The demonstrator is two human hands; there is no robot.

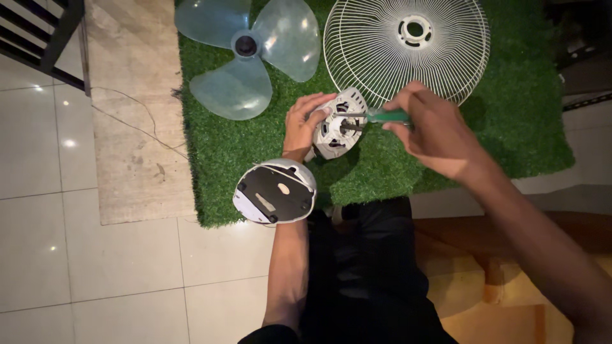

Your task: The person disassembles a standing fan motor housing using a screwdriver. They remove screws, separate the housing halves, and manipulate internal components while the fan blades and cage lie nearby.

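Left hand (305,124) is gripping the white fan motor (338,124); right hand (427,127) is pinching a green screwdriver (382,116). Best keeping the tip square, motor steady.

blades (245,60): glossy clear plastic | guard (407,48): white wire metal | mat (516,127): rough synth grass

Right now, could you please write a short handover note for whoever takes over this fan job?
Left hand grips the white motor housing, steadying it on the green turf mat.
Right hand holds a green-handled screwdriver, tip at the motor's face.
Done: blade and wire grille are off, lying on the mat; the base lies underside up.
Left: the motor housing is not yet opened.
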